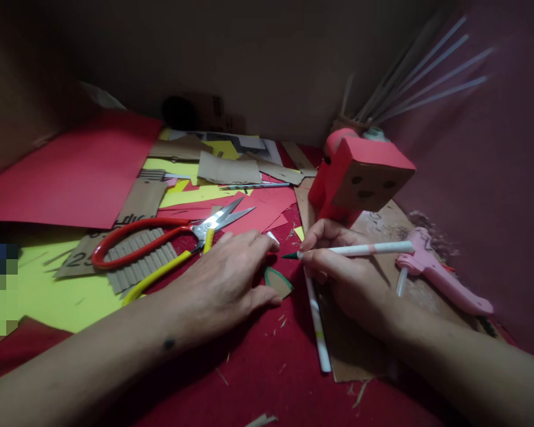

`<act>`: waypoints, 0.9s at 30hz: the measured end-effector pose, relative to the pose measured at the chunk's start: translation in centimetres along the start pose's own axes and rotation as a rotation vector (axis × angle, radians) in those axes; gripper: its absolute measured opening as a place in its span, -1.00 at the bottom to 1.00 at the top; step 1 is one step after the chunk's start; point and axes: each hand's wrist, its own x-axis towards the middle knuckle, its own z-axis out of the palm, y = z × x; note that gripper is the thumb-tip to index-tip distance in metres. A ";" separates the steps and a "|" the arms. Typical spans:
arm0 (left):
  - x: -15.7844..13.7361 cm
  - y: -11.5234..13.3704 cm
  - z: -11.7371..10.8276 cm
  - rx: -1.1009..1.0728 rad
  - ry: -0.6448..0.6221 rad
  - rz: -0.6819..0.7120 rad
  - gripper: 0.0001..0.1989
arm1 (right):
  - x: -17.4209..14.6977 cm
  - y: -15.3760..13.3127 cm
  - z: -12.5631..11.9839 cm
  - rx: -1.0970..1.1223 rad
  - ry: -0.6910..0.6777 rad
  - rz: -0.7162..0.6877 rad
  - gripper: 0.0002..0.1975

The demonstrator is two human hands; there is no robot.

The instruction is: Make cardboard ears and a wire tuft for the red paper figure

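Right hand (351,273) is closed on a white pen (368,248), green tip pointing left at a small cardboard piece (279,283) with a green edge; tip and piece are apart. We have the left hand (231,267) open, thumb and fingers curved around that piece on the red bench (249,367); can't tell if the thumb presses it. We see a white stick (319,332) partly under the right hand, scissors (202,230) lying open beside the left, and a pink glue gun (453,279) far right.
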 end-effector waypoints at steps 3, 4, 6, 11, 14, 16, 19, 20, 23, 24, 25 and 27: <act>0.0 0.0 0.0 -0.010 -0.004 0.007 -0.78 | -0.1 0.0 -0.1 0.040 -0.039 0.003 -0.94; 0.1 0.0 -0.1 -0.015 -0.006 0.002 -0.82 | -0.1 0.1 -0.1 0.052 -0.050 -0.008 -0.94; 0.3 -0.1 -0.3 -0.060 -0.004 -0.020 -0.87 | 0.0 0.2 -0.2 0.069 -0.054 -0.043 -0.94; 0.8 -0.2 -1.3 -0.430 0.089 -0.169 -0.86 | -0.1 0.4 0.1 0.166 -0.042 -0.112 -0.95; 0.8 -0.1 -1.7 -0.660 0.206 -0.313 -0.85 | -0.2 0.3 0.5 0.190 -0.037 -0.130 -0.90; 0.6 -0.1 -1.7 -0.760 0.268 -0.352 -0.85 | -0.3 0.3 0.7 0.204 -0.034 -0.121 -0.87; 0.4 -0.3 -1.6 -0.820 0.331 -0.377 -0.86 | -0.2 0.2 0.8 0.246 -0.035 -0.080 -0.87; 0.3 -0.4 -1.5 -0.837 0.340 -0.381 -0.86 | -0.2 0.3 0.9 0.265 -0.031 -0.065 -0.87; 0.1 -1.0 -1.5 -0.869 0.258 -0.377 -0.86 | -0.1 0.3 0.9 0.322 0.011 -0.037 -0.89; 0.0 -1.2 -1.5 -0.862 0.175 -0.363 -0.84 | -0.1 0.3 0.8 0.331 0.031 -0.040 -0.89; 0.0 -1.3 -1.6 -0.840 0.089 -0.339 -0.83 | 0.0 0.3 0.8 0.331 0.047 -0.047 -0.89; 0.0 -1.5 -1.7 -0.753 0.011 -0.277 -0.80 | 0.0 0.3 0.8 0.308 0.063 -0.072 -0.89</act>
